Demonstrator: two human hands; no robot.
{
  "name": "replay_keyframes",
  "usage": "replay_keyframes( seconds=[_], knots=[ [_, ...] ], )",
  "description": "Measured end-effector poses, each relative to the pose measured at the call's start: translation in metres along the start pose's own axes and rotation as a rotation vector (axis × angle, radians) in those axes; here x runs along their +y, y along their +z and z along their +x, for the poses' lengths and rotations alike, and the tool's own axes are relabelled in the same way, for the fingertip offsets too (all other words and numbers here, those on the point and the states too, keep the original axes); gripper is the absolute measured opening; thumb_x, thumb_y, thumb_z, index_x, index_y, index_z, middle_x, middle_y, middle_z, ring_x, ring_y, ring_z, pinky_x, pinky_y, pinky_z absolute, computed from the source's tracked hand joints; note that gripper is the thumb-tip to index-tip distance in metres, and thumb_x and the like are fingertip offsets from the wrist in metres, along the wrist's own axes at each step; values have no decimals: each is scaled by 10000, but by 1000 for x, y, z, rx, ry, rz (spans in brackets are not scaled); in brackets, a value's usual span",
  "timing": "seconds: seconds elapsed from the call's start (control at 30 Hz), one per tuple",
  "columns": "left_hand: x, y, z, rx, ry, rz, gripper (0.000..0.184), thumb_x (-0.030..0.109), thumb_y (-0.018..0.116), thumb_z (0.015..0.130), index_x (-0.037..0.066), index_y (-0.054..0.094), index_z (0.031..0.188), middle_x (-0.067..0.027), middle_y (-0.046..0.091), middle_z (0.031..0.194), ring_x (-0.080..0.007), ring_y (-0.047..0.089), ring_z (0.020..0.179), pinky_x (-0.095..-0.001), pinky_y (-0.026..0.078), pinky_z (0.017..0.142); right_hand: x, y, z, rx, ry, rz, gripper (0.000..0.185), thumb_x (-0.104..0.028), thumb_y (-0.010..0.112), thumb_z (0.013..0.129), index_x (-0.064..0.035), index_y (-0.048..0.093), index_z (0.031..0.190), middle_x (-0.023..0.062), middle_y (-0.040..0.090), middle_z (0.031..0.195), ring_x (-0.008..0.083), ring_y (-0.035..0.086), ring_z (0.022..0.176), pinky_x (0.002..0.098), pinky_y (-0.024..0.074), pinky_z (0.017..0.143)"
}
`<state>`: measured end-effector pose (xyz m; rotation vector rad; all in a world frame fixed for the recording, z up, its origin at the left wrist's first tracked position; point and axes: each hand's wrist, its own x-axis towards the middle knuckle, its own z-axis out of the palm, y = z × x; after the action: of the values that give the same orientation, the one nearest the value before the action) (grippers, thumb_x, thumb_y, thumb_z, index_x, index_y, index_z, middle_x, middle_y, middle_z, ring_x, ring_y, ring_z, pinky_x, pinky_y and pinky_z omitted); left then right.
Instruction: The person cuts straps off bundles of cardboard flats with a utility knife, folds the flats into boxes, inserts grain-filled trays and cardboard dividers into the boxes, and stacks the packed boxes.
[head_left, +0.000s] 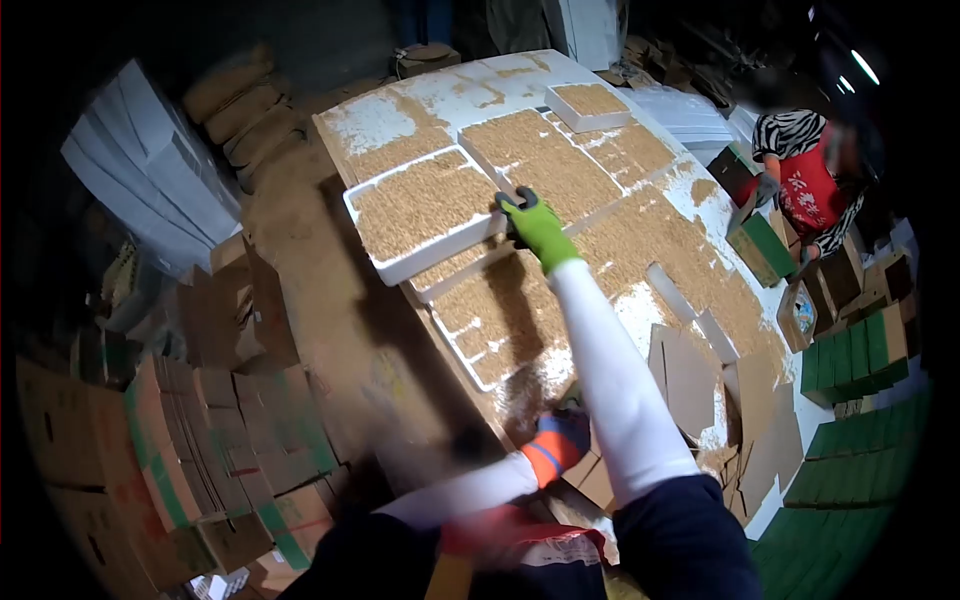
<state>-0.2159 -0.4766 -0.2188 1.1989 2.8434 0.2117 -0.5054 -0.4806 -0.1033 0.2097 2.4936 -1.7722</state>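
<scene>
My right hand [535, 222], in a green and dark glove, is stretched far over the table. Its fingers are closed on the right edge of a white tray [420, 265] filled with tan, sawdust-like crumbs. That tray is raised and slightly turned, overlapping another filled tray [440, 288] beneath. Beside it lies a larger filled white tray [540, 160]. Close to my body, my left hand [562, 442], in an orange and dark blue glove, is curled at the table's near edge. What its fingers hold, if anything, is hidden.
Loose crumbs cover much of the white table [375, 125]. A small filled tray [590, 105] stands at the back. Cardboard pieces [690, 380] lie near my right arm. At right a co-worker [810, 185] handles a green box [760, 245]. Stacked cartons [200, 440] stand at left.
</scene>
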Motion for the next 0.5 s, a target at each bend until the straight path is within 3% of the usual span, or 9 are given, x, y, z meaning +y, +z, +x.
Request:
replay_keyframes(
  seconds=[0.1, 0.13, 0.17, 0.23, 0.3, 0.33, 0.37, 0.43, 0.5],
  knots=[
    [-5, -2, -4, -44, -111, -386, 382, 282, 459, 866, 91, 593, 1168, -142, 605, 1154, -282, 560, 1048, -489, 425, 819, 18, 26, 15, -43, 53, 220, 329, -293, 718, 835, -6, 586, 926, 65, 610, 701, 147, 587, 531, 278, 491, 469],
    [-12, -46, 5, -475, -143, -365, 439, 357, 425, 903, 134, 555, 1258, -140, 540, 1307, -275, 477, 1237, -424, 394, 973, 21, 23, -5, -44, 87, 369, 315, -259, 739, 820, 0, 575, 894, 75, 613, 687, 157, 589, 509, 276, 499, 465],
    [-26, -79, 10, -617, -147, -513, 503, 415, 432, 893, 155, 489, 1320, -133, 464, 1388, -270, 443, 1266, -409, 355, 1013, 30, 23, -31, -14, 107, 393, 326, -251, 759, 802, -4, 562, 880, 80, 614, 678, 158, 586, 497, 273, 496, 458],
    [-18, -39, 4, -450, -123, -464, 511, 422, 425, 896, 165, 468, 1337, -123, 455, 1399, -262, 432, 1277, -400, 358, 1010, 35, 18, -86, 68, 164, 314, 386, -283, 794, 769, -22, 531, 880, 80, 615, 661, 155, 584, 485, 267, 497, 454],
    [-9, -22, -10, -297, -98, -285, 551, 473, 401, 899, 192, 413, 1373, -98, 429, 1425, -258, 401, 1304, -365, 341, 1024, 48, 16, -91, 206, 113, 163, 476, -321, 804, 754, 2, 530, 970, 115, 636, 818, 180, 643, 725, 279, 534, 644],
    [-15, -15, 1, -459, -125, -433, 646, 567, 394, 893, 180, 352, 1408, -75, 378, 1458, -240, 364, 1326, -344, 306, 1052, 51, 24, -86, 360, -43, 171, 519, -333, 802, 756, 14, 526, 1025, 141, 639, 906, 197, 651, 845, 288, 535, 738],
    [-12, 17, -3, -271, -143, -1160, 667, 575, 393, 904, 161, 322, 1423, -70, 338, 1479, -226, 345, 1332, -336, 293, 1063, 48, 30, -75, 297, -4, 327, 539, -333, 796, 764, -1, 513, 1080, 119, 624, 972, 188, 604, 904, 301, 499, 791],
    [-11, 37, -12, -43, -108, -1755, 652, 512, 407, 932, 131, 286, 1447, -101, 290, 1506, -243, 301, 1361, -358, 241, 1105, 41, 41, -54, 195, 102, 635, 591, -334, 785, 778, -31, 487, 1189, 77, 593, 1104, 170, 512, 1020, 326, 427, 897],
    [-28, -1, -12, -255, 3, -927, 623, 472, 400, 947, 131, 289, 1456, -125, 257, 1523, -264, 267, 1385, -383, 203, 1132, 54, 37, -56, 245, 12, 716, 574, -294, 793, 774, -35, 487, 1186, 52, 581, 977, 140, 517, 858, 287, 456, 754]
  ],
)
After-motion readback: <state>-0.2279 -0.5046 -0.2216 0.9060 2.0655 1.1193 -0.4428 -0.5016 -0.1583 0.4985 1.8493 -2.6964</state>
